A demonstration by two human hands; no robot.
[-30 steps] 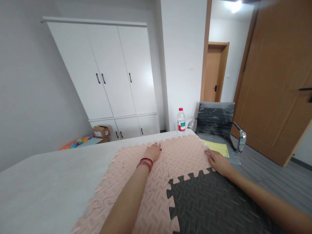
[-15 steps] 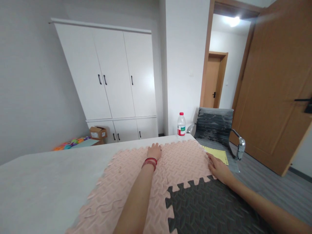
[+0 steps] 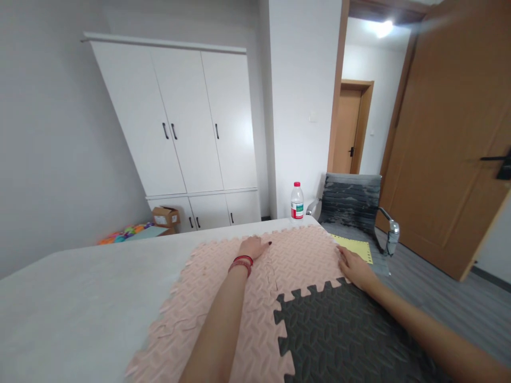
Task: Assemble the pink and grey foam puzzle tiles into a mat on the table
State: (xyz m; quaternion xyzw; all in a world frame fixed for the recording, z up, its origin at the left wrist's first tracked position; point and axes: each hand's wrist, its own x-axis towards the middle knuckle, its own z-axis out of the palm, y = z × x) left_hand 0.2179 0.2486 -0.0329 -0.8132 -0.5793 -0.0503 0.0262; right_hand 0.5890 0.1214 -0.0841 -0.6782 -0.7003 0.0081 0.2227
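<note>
Several pink foam mat tiles [image 3: 223, 282] lie joined on the white table. A dark grey foam tile [image 3: 339, 335] fits against them at the near right, its toothed edges meeting the pink ones. My left hand [image 3: 253, 247], with red bracelets [image 3: 242, 263] at the wrist, rests on the pink tiles near their far edge. Its thumb is stretched right across the seam; the other fingertips are hard to see. At the right edge, my right hand [image 3: 356, 267] lies over the rim of the pink tile just beyond the grey one, fingers extended. Neither hand holds anything visible.
A plastic bottle [image 3: 297, 202] with a red cap stands at the table's [image 3: 80, 298] far corner. Beyond the right edge is a chair [image 3: 349, 199] with a yellow foam piece [image 3: 353, 248] on its seat. Cardboard boxes [image 3: 165, 217] and a white cabinet [image 3: 199, 122] are behind.
My left hand has turned, its thumb now reaching out to the right across the seam. My right hand stays at the mat's right edge. The view has shifted slightly.
</note>
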